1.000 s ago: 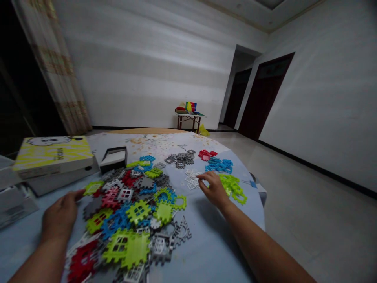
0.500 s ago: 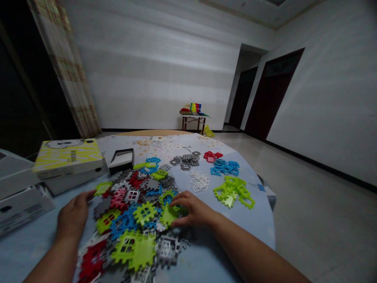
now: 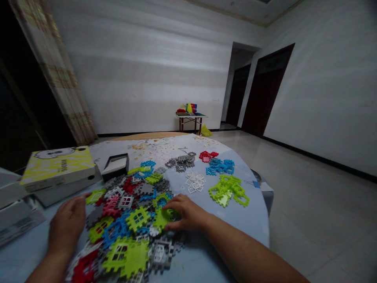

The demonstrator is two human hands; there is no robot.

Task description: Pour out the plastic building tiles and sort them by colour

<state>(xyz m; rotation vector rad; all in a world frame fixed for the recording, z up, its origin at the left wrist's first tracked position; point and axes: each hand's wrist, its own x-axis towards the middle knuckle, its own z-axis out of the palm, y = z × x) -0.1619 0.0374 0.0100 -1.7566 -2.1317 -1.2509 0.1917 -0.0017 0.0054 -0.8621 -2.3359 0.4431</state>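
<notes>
A heap of flat plastic interlocking tiles (image 3: 129,220) in green, blue, red, grey and white covers the near part of the round table (image 3: 253,228). My right hand (image 3: 186,214) lies on the heap's right edge, its fingers curled onto a lime green tile (image 3: 163,217). My left hand (image 3: 67,224) rests at the heap's left edge, fingertips touching a green tile (image 3: 94,196). Sorted little piles lie further out: lime green (image 3: 228,190), white (image 3: 194,182), blue (image 3: 219,166), red (image 3: 207,155), grey (image 3: 182,161).
A yellow box (image 3: 57,167) on grey boxes stands at the left, with a small open black box (image 3: 115,165) beside it. White boxes (image 3: 14,210) sit at the far left. A small table with coloured items (image 3: 190,114) stands by the far wall. Dark doorways are at the right.
My right hand has come back from the white pile at the far side to the heap's right edge and settled on a lime green tile. My left hand has stayed put.
</notes>
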